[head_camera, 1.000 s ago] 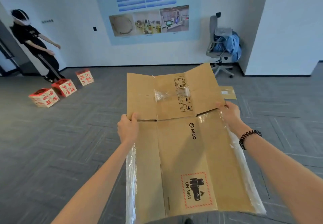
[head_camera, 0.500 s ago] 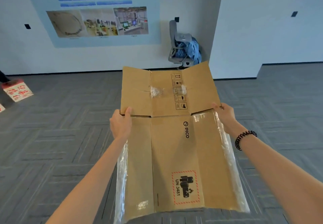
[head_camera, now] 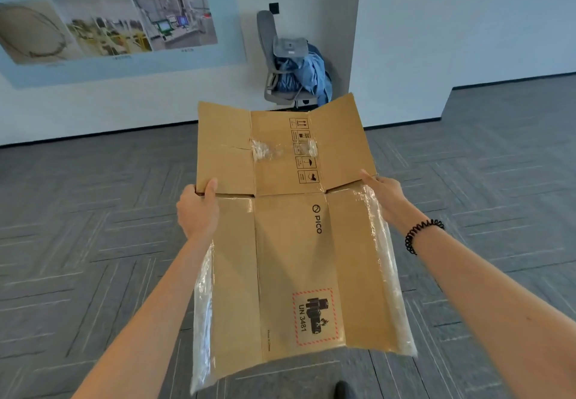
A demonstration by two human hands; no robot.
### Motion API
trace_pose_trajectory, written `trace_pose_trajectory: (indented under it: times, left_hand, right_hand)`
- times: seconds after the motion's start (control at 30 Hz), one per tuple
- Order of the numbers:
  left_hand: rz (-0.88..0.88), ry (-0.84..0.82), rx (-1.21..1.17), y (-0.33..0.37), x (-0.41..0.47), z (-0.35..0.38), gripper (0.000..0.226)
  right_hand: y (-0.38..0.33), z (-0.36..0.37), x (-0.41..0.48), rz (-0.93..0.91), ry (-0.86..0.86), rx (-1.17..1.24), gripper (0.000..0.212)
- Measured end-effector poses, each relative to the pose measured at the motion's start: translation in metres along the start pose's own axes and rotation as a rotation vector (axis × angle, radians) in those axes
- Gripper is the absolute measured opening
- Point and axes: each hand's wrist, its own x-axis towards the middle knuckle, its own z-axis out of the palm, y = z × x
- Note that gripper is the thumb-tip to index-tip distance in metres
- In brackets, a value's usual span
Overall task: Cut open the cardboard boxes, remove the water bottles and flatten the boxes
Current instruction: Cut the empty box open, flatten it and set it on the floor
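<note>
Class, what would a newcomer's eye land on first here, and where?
A flattened cardboard box fills the centre, held up over the grey floor by the left hand and right hand gripping its side edges. Behind it, against the white wall, stands an office chair draped with blue clothing.

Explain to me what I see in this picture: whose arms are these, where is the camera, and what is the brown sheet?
There is no machine here. A person wears a camera on the head, so you look forward and down along their two arms. The left hand and the right hand each grip one side edge of a flattened cardboard box, held in the air above the carpet floor. Clear tape hangs along its long edges. A black coil bracelet is on the right wrist. By the far wall stands an office chair with blue clothing on it. No water bottles are in view.
</note>
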Motion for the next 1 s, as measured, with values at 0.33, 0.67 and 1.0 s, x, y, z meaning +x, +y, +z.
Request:
trace_pose_trajectory:
  times: [0.33, 0.67, 1.0]
  left_hand:
    - [-0.061, -0.004, 0.055, 0.033, 0.145, 0.172, 0.046]
    - [-0.020, 0.001, 0.037, -0.004, 0.349, 0.342, 0.044]
    - [-0.003, 0.010, 0.027, -0.126, 0.498, 0.558, 0.042]
  right_hand:
    - [-0.040, 0.035, 0.214, 0.091, -0.099, -0.080, 0.041]
    - [-0.024, 0.131, 0.453, 0.103, -0.183, -0.108, 0.038]
    - [0.111, 0.221, 0.705, 0.034, 0.000, -0.055, 0.017]
